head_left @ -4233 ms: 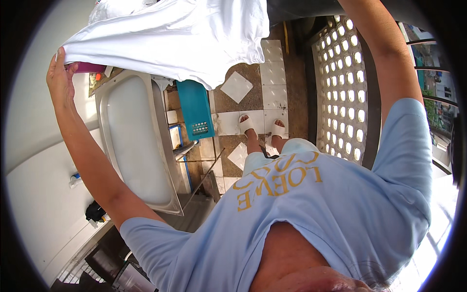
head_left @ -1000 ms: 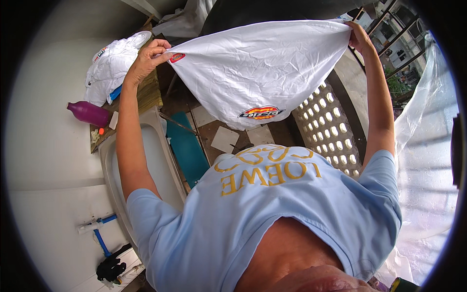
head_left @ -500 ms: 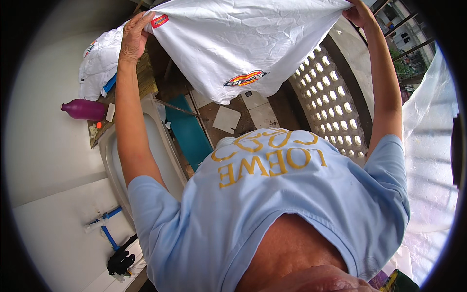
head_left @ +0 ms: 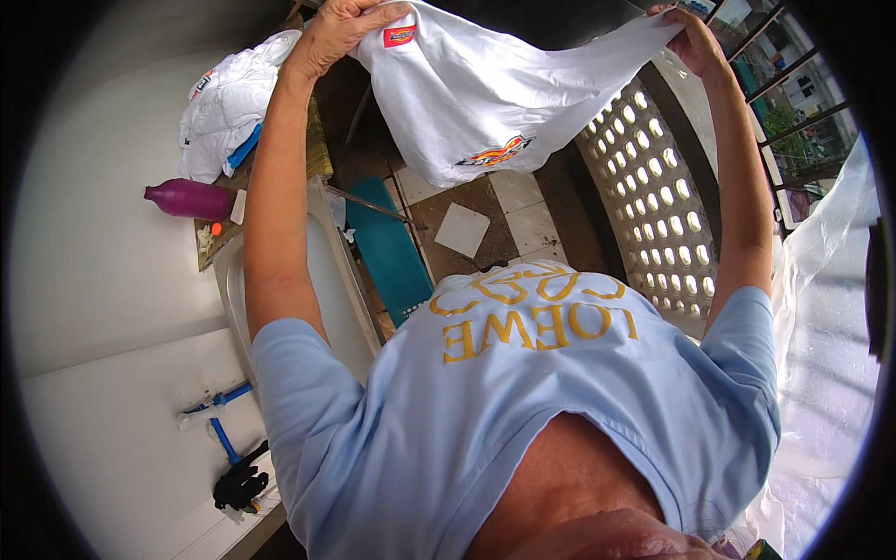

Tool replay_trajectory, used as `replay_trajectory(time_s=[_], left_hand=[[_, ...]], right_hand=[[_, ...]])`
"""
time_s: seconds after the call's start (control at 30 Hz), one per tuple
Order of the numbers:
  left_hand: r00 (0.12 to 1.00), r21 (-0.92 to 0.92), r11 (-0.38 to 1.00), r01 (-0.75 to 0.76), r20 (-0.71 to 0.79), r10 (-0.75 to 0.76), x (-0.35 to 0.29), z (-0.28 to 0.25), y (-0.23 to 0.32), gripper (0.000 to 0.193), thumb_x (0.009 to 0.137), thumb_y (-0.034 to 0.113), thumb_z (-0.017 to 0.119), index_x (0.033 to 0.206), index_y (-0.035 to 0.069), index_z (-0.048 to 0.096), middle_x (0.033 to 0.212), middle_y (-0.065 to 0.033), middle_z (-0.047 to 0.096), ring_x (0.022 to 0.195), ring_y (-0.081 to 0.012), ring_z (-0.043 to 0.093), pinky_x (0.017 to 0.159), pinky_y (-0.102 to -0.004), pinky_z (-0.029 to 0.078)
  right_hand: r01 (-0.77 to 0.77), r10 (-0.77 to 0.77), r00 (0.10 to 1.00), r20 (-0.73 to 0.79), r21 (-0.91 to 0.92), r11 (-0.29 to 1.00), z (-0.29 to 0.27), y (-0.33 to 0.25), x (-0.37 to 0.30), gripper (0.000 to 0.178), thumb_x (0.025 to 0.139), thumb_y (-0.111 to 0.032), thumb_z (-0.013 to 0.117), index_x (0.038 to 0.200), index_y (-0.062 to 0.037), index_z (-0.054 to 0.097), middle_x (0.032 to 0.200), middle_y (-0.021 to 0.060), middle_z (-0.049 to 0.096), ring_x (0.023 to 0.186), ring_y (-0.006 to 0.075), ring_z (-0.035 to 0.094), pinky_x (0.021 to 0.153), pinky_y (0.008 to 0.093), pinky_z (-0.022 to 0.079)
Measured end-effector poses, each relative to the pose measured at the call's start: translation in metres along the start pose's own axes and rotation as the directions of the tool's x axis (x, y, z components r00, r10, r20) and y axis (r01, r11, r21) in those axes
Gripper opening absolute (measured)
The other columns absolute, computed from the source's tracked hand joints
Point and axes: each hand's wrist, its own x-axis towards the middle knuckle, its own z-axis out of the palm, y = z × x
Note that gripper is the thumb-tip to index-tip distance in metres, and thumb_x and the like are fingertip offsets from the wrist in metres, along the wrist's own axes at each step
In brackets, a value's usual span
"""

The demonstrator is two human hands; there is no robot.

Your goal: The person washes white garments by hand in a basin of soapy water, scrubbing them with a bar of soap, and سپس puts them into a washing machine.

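Note:
A white shirt (head_left: 485,103) with a coloured print and a small red patch hangs stretched between my raised hands. My left hand (head_left: 338,35) pinches it at the upper left, next to the patch. At the upper right my right hand (head_left: 693,42) grips the other end of the cloth. Between the two hands its top edge sags in a curve, and the printed lower part hangs free above the floor. Beyond my left forearm, a heap of white clothes (head_left: 229,107) lies on a ledge, with a bit of blue under it.
A purple bottle (head_left: 187,199) lies on its side by the ledge. Below my left arm is a pale tub (head_left: 322,252), with a teal board (head_left: 387,247) alongside. A pierced block wall (head_left: 653,196) stands to the right, near plastic sheeting (head_left: 821,373). Blue pipes (head_left: 219,411) run along the left wall.
My left hand has moved right, closer to my right hand. The shirt, taut along its top before, now sags and bunches between them. The whole view has shifted slightly.

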Motion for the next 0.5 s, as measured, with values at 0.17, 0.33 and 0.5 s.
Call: replay_trajectory(time_s=[0.17, 0.33, 0.5], left_hand=[[0.918, -0.293, 0.943, 0.159, 0.395, -0.032, 0.023, 0.016, 0.021, 0.024, 0.095, 0.018, 0.058, 0.083, -0.002, 0.065, 0.072, -0.0005, 0.061, 0.065, -0.0079, 0.056, 0.062, -0.0237, 0.045], [0.913, -0.087, 0.987, 0.131, 0.399, -0.086, 0.042, 0.035, 0.030, 0.024, 0.094, 0.025, 0.060, 0.087, 0.003, 0.067, 0.074, 0.0000, 0.062, 0.068, -0.0084, 0.058, 0.064, -0.0234, 0.046], [0.944, 0.187, 0.977, 0.106, 0.291, -0.158, 0.029, 0.027, 0.027, 0.045, 0.087, 0.051, 0.059, 0.091, 0.008, 0.071, 0.075, -0.0017, 0.065, 0.073, -0.0088, 0.059, 0.071, -0.0242, 0.045]], right_hand=[[0.239, -0.207, 0.929, 0.306, -0.070, 0.968, 0.059, 0.038, -0.016, 0.035, 0.088, -0.042, 0.057, 0.104, -0.0120, 0.064, 0.087, 0.0028, 0.063, 0.066, 0.0094, 0.056, 0.065, 0.0307, 0.053], [0.480, -0.210, 0.768, 0.605, -0.326, 0.815, 0.170, 0.043, -0.093, 0.050, 0.085, -0.047, 0.065, 0.114, -0.0065, 0.062, 0.087, 0.0043, 0.065, 0.072, 0.0113, 0.062, 0.070, 0.0252, 0.051], [0.146, -0.022, 0.755, 0.655, -0.136, 0.980, 0.156, 0.032, -0.086, 0.027, 0.084, -0.032, 0.071, 0.087, -0.0053, 0.069, 0.074, 0.0010, 0.066, 0.063, 0.0094, 0.062, 0.063, 0.0249, 0.052]])
